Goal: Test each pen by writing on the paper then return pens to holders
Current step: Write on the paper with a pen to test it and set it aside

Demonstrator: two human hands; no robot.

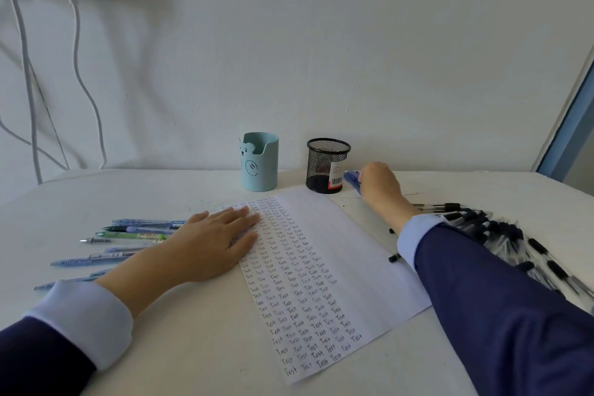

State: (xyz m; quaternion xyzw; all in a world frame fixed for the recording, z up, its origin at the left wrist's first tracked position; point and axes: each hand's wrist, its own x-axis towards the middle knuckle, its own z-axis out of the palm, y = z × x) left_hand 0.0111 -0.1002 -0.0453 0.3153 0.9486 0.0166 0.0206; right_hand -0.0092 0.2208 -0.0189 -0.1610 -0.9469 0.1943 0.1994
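A small bunch of blue pens [351, 177], gripped in the right hand [381, 185], fingers curled round the barrels, ends poking out leftward, just beside the black mesh holder [328, 165] toward the far edge of the table [193, 347]; number of pens in the grip impossible to tell. Mesh holder upright, white barcode label on its right side, just past the top right corner of the paper [353, 251]. To its left and apart from it, a pale blue holder [259, 161] with a bear face on the front, also upright, near the wall. Paper lying slanted across the middle of the table, left half filled with columns of the handwritten word "Test", right half bare. Left hand [212, 241] flat, palm down, fingers straight and together, pressing on the paper's upper left part, grasping nothing. Left of that hand, a loose spread of blue and green pens [138, 231] on the tabletop, partly hidden behind the wrist. At the right, beyond the right forearm, a big heap of black-capped pens [501, 235] on the table, a couple of black ends showing at the paper's right edge. Both arms in dark navy sleeves with light blue cuffs. White cables [77, 51] hanging down the wall at far left.
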